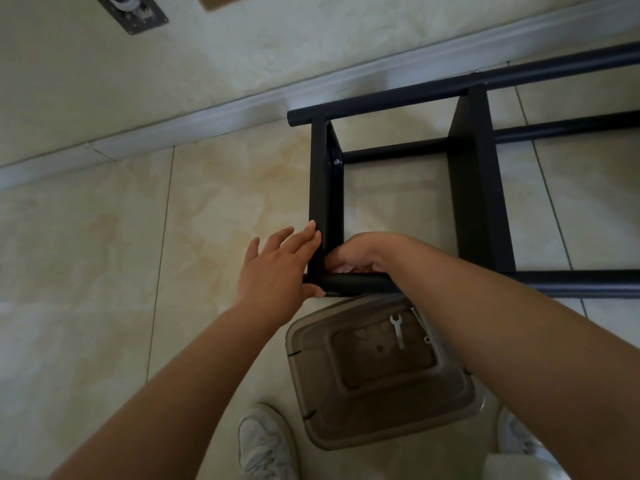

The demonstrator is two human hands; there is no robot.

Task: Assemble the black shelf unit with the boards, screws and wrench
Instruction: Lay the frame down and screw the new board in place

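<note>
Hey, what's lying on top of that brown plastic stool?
A small silver wrench lies on the brown plastic stool. Beside it, a thin silver metal piece runs under the right forearm, which covers the seat's right edge.

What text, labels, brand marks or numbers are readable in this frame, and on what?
None readable.
Shelf unit: plain black, no label showing.
Wrench: any stamping too small to read.
Brown plastic stool: moulded shapes on top, no legible text.
Metal plate on the wall: blurred and cut off, nothing legible.
Shoes: no brand mark visible.
</note>
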